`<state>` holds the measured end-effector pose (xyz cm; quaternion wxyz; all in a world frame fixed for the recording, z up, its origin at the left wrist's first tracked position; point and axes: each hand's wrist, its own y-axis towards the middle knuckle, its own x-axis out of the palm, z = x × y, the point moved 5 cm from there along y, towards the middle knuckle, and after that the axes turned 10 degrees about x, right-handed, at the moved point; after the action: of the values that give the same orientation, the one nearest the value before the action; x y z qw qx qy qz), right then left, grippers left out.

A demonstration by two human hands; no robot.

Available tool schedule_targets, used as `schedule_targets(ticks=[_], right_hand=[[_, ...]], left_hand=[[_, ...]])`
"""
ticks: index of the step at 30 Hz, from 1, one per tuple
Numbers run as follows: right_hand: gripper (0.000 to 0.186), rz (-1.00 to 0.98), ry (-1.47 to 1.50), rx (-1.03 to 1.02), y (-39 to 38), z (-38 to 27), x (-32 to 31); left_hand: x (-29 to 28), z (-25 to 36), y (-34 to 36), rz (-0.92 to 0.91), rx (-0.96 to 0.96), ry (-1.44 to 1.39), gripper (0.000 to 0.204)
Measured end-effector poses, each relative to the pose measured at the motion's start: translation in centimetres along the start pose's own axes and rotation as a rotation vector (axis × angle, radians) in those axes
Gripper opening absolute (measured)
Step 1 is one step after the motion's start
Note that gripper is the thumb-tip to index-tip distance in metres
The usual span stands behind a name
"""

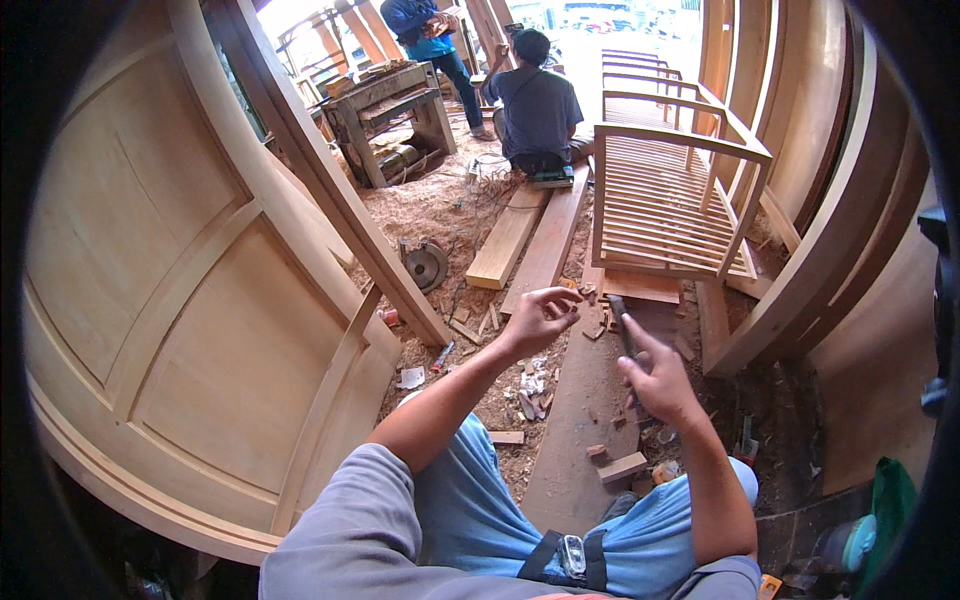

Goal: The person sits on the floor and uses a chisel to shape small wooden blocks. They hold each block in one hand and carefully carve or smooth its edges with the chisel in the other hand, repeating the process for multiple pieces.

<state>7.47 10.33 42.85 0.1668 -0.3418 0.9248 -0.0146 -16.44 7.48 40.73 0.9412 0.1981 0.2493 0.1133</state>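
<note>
My right hand (pixel 661 379) is closed round a dark slim hand tool (pixel 624 335), with the forefinger stretched along it. The tool's far end points away from me, over small wood scraps; its exact kind I cannot make out. To the left of it, my left hand (pixel 541 322) is raised with its fingers curled together. Whatever those fingers may hold is too small or hidden to name. Beneath both hands a long flat board (pixel 572 440) runs between my knees, scattered with chips. A small wood block (pixel 622 467) lies at its right edge, near my right knee.
Panelled wooden doors (pixel 220 370) lean at the left. A slatted wooden frame (pixel 660 200) stands ahead on the right. Planks (pixel 508 238) and a circular saw (pixel 425 264) lie on the shavings. One person (pixel 540 110) sits ahead; another (pixel 425 35) stands beside a wooden workbench (pixel 388 112).
</note>
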Motion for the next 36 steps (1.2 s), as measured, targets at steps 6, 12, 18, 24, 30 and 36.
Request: schedule_targets(ticks=[6,12,18,24,30,36], right_hand=[[0.066,0.159,0.124,-0.055,-0.1,-1.6,-6.8],[0.064,0.383,-0.005,0.078,1.2,2.3,-10.7],[0.065,0.072,-0.556,0.346,2.6,8.3,-9.3],[0.06,-0.415,-0.785,0.228,3.3,10.4,-5.6],[0.053,-0.372,-0.961,0.195,2.8,10.0,-5.1],[0.056,-0.279,-0.852,0.3,1.6,8.0,-5.9]], left_hand=[[0.1,-4.3,-0.2,-0.026,-0.048,0.202,0.018],[3.5,-10.3,-1.1,-0.27,-0.092,0.399,0.024],[6.3,-19.0,-3.6,-0.368,-0.295,0.61,0.027],[13.0,-29.6,-10.9,-0.086,-0.605,0.409,0.042],[18.2,-34.1,-19.8,0.164,-0.858,0.219,0.026],[18.5,-32.3,-23.9,0.242,-1.017,-0.037,0.022]])
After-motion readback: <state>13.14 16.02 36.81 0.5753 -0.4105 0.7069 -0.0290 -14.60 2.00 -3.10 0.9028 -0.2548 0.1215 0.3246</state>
